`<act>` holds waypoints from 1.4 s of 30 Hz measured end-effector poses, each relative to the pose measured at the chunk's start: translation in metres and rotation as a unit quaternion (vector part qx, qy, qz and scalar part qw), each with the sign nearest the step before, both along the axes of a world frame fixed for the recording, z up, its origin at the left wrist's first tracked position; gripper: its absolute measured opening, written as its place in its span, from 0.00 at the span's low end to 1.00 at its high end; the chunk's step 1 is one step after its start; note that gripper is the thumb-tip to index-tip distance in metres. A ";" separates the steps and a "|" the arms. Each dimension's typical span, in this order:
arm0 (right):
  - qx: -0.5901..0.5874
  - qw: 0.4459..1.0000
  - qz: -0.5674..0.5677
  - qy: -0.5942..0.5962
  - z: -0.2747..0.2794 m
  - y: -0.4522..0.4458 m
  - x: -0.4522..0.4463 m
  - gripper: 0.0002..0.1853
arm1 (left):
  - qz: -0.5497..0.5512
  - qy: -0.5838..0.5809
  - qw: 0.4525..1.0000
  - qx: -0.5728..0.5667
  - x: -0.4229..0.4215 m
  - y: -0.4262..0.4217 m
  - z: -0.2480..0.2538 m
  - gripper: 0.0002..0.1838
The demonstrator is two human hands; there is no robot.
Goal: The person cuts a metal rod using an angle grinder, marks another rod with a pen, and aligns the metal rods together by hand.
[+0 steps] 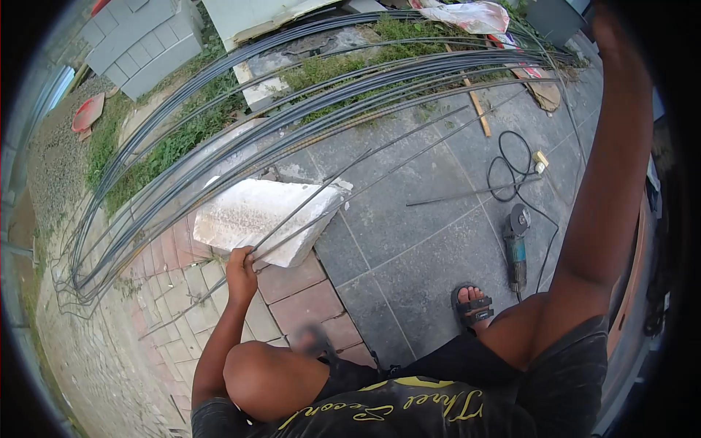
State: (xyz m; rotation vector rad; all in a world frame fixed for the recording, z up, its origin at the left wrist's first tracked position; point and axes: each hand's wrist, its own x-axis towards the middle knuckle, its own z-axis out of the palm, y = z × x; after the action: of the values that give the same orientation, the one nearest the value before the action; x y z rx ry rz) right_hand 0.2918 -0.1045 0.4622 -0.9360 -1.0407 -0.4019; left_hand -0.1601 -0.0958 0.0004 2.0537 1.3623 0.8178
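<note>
My left hand (pixel 239 274) is closed around a thin steel rod (pixel 310 201), which slants up and right over a white concrete block (pixel 255 212). A second thin rod (pixel 394 169) runs close beside it; whether it is also in my grip I cannot tell. My right arm stretches up along the right side, and my right hand (pixel 610 36) lies at the dark upper edge of the view, its fingers hidden. A teal angle grinder (pixel 516 255) rests on the grey tiles, disc end pointing away from me. A short rod (pixel 471 196) lies left of the grinder.
A long bundle of bent steel rods (pixel 292 109) arcs across the ground ahead. Near the grinder are a coiled black cable (pixel 504 164) and a wooden strip (pixel 478 106). Grey blocks (pixel 153 55) are stacked at upper left. My sandalled foot (pixel 473 303) stands on the tiles.
</note>
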 end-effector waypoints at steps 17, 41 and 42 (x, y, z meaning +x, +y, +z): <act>-0.057 0.983 0.074 0.155 -0.095 -0.019 -0.075 0.11 | -0.035 0.007 0.998 0.054 0.006 -0.010 -0.005 0.09; -0.182 0.943 0.184 0.211 -0.187 0.004 -0.110 0.11 | -0.014 -0.012 0.996 0.093 0.006 -0.020 -0.009 0.11; -0.215 0.937 0.199 0.192 -0.196 0.008 -0.127 0.11 | -0.008 -0.018 0.995 0.098 0.006 -0.019 -0.011 0.11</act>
State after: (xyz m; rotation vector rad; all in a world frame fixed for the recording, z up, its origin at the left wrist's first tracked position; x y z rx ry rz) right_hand 0.1647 -0.0962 0.2661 -1.1016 -0.9385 0.3538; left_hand -0.1537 -0.1152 -0.0107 2.1825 1.2881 1.0117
